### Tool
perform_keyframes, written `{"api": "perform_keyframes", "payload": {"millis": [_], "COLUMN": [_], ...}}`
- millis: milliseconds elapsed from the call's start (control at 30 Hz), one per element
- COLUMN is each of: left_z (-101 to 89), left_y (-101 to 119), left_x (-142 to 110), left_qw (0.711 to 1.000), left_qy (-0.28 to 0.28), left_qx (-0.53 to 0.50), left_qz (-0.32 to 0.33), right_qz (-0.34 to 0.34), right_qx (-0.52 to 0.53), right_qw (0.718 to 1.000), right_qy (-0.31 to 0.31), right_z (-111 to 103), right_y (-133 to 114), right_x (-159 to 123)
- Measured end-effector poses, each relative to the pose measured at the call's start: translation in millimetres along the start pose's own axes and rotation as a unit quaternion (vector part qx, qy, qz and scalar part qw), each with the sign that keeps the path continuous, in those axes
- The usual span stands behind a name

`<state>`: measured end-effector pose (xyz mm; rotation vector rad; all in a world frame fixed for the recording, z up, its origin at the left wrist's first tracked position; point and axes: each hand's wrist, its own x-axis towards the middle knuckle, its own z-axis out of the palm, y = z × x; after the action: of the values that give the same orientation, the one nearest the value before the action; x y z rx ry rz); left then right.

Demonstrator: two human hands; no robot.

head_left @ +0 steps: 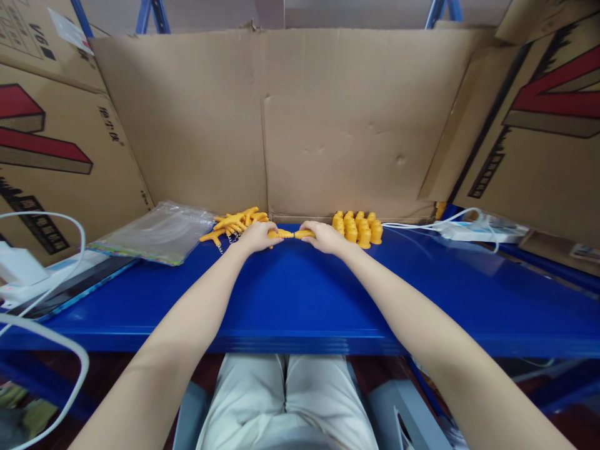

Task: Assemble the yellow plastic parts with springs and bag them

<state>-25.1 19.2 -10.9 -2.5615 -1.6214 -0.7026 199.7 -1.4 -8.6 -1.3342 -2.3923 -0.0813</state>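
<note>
Yellow pieces [282, 234] in 2 hands [257, 237]

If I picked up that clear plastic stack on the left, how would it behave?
The clear plastic stack looks thin and wrinkled, so it would probably flop. Its glossy sheen suggests it may feel slippery. Lying low and broad, it seems unlikely to roll.

single head-worn view, facing forward and down, from above lap [285, 400] at bottom centre, left hand [257, 236] and right hand [324, 237] near, mid-frame

Even light; edges stretched; glare on plastic bags [157, 232].
</note>
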Motion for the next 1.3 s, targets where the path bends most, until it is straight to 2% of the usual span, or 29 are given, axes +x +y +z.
{"api": "perform_keyframes", "payload": {"millis": [167,267,367,533,700,833,1100,1300], "left_z": [1.1,0.5,0.0,-1.2,-2.0,-1.5,-1.1,0.4], "left_y": [6,6,3,-1,-2,-3,-1,-4], "left_x": [0,0,-1,-2,-3,-2,0,0], "left_qw": [1.0,1.0,1.0,1.0,0.999,0.999,1.0,1.0], "left_qy": [-0.005,-0.009,-0.014,-0.02,-0.023,-0.006,-0.002,0.012], "left_qx": [0.004,0.016,0.017,-0.01,-0.044,-0.041,-0.031,-0.025], "left_qz": [-0.002,-0.006,-0.007,-0.006,-0.003,0.005,-0.003,-0.001], "right_qz": [-0.018,-0.001,0.035,0.079,0.147,0.187,0.237,0.2], "right_qx": [0.045,0.09,0.152,0.287,0.394,0.409,0.392,0.428], "right_qw": [0.998,0.995,0.987,0.955,0.906,0.89,0.885,0.874], "right_qy": [0.027,0.047,0.032,-0.002,-0.046,-0.072,-0.084,-0.117], "right_z": [8,8,5,-1,-5,-6,2,-7], "right_y": [7,10,11,17,16,12,16,16], "right_x": [5,7,6,3,0,-1,6,-1]}}
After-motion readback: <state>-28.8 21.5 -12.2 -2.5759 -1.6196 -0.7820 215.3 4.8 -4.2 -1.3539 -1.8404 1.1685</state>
